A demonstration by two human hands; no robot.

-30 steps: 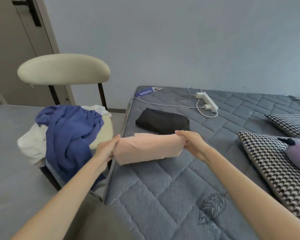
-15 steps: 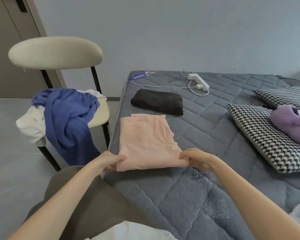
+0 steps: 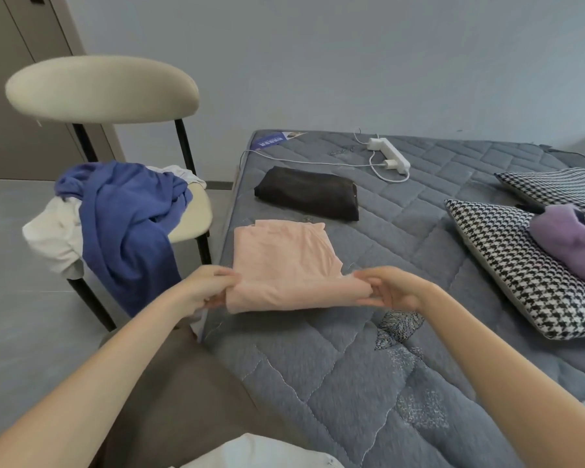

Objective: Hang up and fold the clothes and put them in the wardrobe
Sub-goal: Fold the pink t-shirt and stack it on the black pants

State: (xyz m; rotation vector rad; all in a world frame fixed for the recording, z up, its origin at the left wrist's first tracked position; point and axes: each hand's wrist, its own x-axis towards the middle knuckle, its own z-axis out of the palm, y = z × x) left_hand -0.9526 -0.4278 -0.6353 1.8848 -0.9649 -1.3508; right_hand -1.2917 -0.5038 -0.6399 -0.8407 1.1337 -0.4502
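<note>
Left hand and right hand pinch pink top at near corners. Looks thin, limp, light; I'd grip corners.

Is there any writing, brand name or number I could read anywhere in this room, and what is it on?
Blue label with white print, at the far corner of the grey quilted mattress: there is lettering, but it is too small and blurred to read.
Nothing else in view shows any legible text.

Chair left of mattress; far garment behind near garment; pillows right; power strip rearmost.
</note>
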